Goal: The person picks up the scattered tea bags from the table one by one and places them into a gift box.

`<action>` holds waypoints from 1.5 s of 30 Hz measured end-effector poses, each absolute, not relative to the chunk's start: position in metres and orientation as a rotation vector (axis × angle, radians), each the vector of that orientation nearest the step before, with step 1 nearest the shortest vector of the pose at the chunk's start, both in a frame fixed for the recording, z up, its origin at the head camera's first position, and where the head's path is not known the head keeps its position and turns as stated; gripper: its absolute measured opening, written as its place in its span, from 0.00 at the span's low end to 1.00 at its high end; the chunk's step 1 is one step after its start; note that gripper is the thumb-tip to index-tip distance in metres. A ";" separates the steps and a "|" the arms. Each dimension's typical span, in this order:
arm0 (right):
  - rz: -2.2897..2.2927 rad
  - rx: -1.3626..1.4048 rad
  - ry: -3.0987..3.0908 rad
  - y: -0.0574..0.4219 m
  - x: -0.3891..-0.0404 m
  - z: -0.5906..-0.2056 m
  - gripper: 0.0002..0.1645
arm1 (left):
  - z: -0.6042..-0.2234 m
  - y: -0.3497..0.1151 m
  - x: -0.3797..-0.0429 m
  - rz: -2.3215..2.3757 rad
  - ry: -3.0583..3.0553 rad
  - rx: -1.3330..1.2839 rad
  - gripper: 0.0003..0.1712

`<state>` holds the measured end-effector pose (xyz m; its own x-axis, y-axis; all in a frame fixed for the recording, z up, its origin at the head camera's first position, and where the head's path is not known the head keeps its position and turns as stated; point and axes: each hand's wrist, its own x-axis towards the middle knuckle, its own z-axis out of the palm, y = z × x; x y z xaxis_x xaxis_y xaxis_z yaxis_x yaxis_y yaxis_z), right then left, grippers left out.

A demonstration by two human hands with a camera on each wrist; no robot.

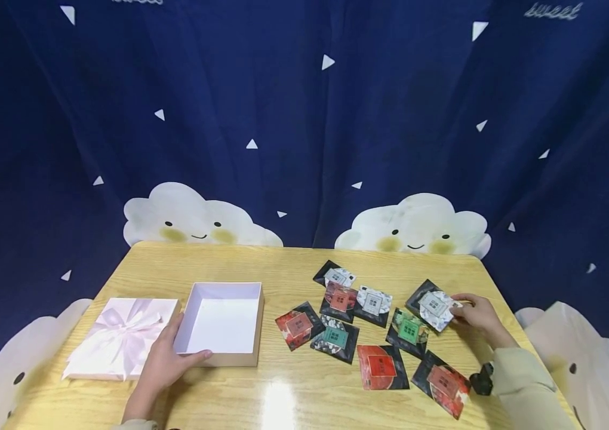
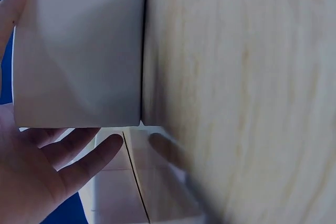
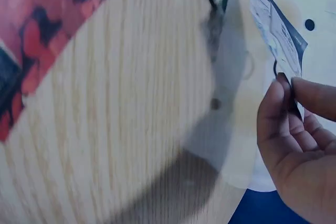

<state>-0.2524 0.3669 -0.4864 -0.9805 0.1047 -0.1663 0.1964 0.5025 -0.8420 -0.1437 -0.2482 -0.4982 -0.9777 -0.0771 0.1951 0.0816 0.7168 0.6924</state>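
My left hand rests at the near left corner of an open white box. Its thumb lies on the front rim and its straight fingers reach along the left side. In the left wrist view the box's plain outer wall stands between thumb and fingers. On the right, my right hand pinches the edge of a flat black-and-white packet between thumb and fingers. The right wrist view shows this packet tilted up, nearly edge-on. A green-labelled packet lies just left of it.
Left of the box lies a white lid with a pale pink ribbon bow. Several flat packets, among them a red one and a pink-labelled one, lie scattered on the wooden table. A dark blue curtain hangs behind.
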 end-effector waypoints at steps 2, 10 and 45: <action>-1.613 0.298 2.569 0.369 -0.253 -0.490 0.28 | -0.497 -0.248 -0.144 -1.118 -2.711 -0.005 0.59; -1.888 0.331 2.426 0.391 -0.273 -0.532 0.31 | -0.498 -0.248 -0.142 -1.157 -2.713 0.017 0.60; -1.984 -0.022 2.343 0.270 -0.234 -0.421 0.25 | -0.501 -0.249 -0.143 -1.201 -2.691 0.017 0.59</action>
<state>-0.2341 0.2702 -0.4210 -0.9973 -0.0572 -0.0451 0.0350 0.1661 -0.9855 -0.1431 -0.2493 -0.5008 -0.9811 -0.0890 0.1720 0.0685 0.6709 0.7384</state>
